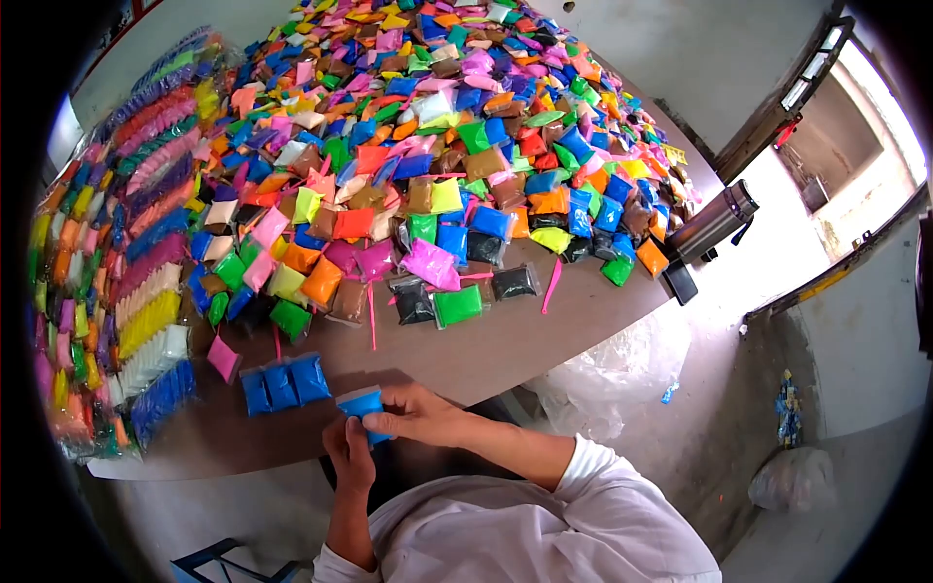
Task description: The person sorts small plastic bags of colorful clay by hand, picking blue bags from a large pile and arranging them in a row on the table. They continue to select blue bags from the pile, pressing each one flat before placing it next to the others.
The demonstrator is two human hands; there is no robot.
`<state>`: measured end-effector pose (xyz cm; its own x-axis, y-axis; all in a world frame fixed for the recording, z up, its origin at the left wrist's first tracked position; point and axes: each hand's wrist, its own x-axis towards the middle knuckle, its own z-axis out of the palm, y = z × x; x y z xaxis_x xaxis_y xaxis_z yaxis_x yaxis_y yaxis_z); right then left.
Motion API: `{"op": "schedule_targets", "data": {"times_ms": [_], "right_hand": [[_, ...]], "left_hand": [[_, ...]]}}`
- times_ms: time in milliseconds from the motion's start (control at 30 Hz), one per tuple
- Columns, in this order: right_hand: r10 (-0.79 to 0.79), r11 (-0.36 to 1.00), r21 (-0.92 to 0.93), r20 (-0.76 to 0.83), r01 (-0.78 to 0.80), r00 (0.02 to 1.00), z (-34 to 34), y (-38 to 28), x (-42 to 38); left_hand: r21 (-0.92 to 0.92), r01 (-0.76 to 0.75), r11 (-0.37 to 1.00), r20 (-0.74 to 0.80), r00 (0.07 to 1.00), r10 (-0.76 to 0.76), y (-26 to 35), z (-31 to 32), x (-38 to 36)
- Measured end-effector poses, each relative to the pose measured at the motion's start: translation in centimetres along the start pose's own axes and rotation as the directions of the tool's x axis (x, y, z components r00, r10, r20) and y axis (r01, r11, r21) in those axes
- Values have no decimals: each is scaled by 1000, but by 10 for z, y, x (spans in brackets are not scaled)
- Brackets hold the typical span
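A small blue packet [360, 402] in clear wrapping is held up at the table's front edge. My right hand [420, 416] pinches it from the right, thumb across its face. My left hand [348, 453] grips its lower left side, the fingers partly hidden. Just left of my hands, several blue packets [282, 385] lie side by side on the table. A pink packet [224, 358] rests farther left. Beyond them, a green packet [458, 305] and a black packet [514, 283] lie at the near edge of a large heap.
The big heap of coloured packets [447, 194] covers the brown table [525, 335]. Rows of sorted packets [155, 321] line the left side. A metal flask [714, 222] stands at the right edge. Clear plastic bags [622, 374] lie on the floor; a blue metal frame [233, 562] is below left.
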<state>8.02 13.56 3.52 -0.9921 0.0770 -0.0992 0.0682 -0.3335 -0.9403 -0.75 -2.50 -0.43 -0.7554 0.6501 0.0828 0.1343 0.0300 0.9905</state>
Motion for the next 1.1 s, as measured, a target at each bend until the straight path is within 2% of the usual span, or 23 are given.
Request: {"op": "schedule_targets", "data": {"times_ms": [67,133,167,233,267,333,367,400,433,467,500,567,600,667,800,867,967,1033,1100], "right_hand": [[-32,999,18,-11,32,999,1,5,3],[-61,993,92,-103,71,993,-1,17,4],[-61,993,91,-103,70,993,-3,22,4],[-129,991,5,-200,133,971,-3,29,5],[-128,991,6,-199,132,972,-1,32,5],[-298,955,-63,-253,292,920,6,35,7],[-290,957,-49,-238,287,927,2,37,7],[-136,981,-172,-266,92,954,-8,39,5],[20,953,-282,-294,-107,955,-12,42,5],[39,980,-181,-260,-88,965,-13,34,4],[57,994,-78,-227,-76,972,-13,25,4],[-56,998,-38,-211,49,976,-10,22,5],[-38,999,-20,-192,35,981,-7,21,5],[-67,998,3,-257,70,964,-6,20,4],[-25,999,19,-250,30,968,-10,26,3],[-84,994,50,-267,101,960,-9,32,3],[-87,990,89,-189,105,978,-2,12,4],[-52,995,79,-146,64,988,-10,13,4],[-19,998,62,-105,26,994,-13,12,6]], "left_hand": [[-10,-28,1000,0,1000,28,-4,4,1],[-19,-57,998,-4,998,57,-9,6,3],[-21,-61,998,21,998,62,-10,5,3],[-22,-63,998,44,997,64,-8,4,3],[41,-87,995,82,993,84,-3,2,5],[111,-106,988,111,989,94,5,2,9],[91,-118,989,117,987,107,10,4,11],[82,-124,989,113,987,114,15,4,10],[161,-141,977,119,985,123,20,3,11],[267,-223,937,123,973,196,11,0,13],[229,-208,951,91,977,192,18,4,14],[229,-153,961,67,988,141,20,7,11],[239,-138,961,68,990,125,20,7,8],[246,-118,962,64,992,105,18,4,8],[220,-121,968,116,989,97,20,2,13],[213,-129,969,118,987,106,21,3,14],[192,-110,975,107,990,91,17,2,13],[226,-189,956,130,978,162,16,3,12],[228,-215,950,77,976,202,23,11,12]]}}
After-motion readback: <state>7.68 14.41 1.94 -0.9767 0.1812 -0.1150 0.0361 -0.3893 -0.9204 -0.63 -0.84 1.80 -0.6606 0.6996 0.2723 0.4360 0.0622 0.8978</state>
